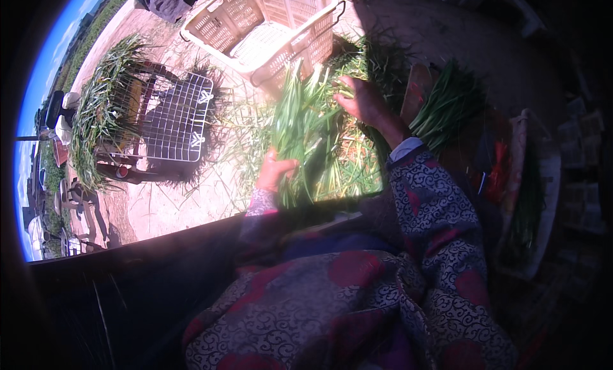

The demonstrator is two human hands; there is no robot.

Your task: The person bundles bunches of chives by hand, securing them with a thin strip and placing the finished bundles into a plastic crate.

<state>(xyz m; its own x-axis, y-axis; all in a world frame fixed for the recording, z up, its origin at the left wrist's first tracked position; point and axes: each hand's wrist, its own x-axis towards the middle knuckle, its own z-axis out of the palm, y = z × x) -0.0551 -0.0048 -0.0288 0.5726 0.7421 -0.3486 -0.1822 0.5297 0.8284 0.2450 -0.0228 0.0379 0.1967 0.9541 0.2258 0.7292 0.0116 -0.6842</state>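
My left hand (pixel 276 170) is closed round a loose bunch of chives (pixel 295 124), its long green leaves fanning upward in bright sun. To the right, my right hand (pixel 365 103) is raised, with thumb and fingers pinched on a few leaves at the bunch's upper right side. Beneath both hands lies a heap of loose leaves, some yellowed (pixel 357 162). A darker, neatly gathered bundle of chives (pixel 450 105) rests just right of my right forearm, in shade.
A pale plastic crate (pixel 281 51) stands beyond my hands. At the left, a cart with a wire rack (pixel 175 118) carries piled greens (pixel 105 108). On the shaded right are red strands (pixel 498 169) and a white tub (pixel 550 178) with greens inside. Scattered leaves cover the ground.
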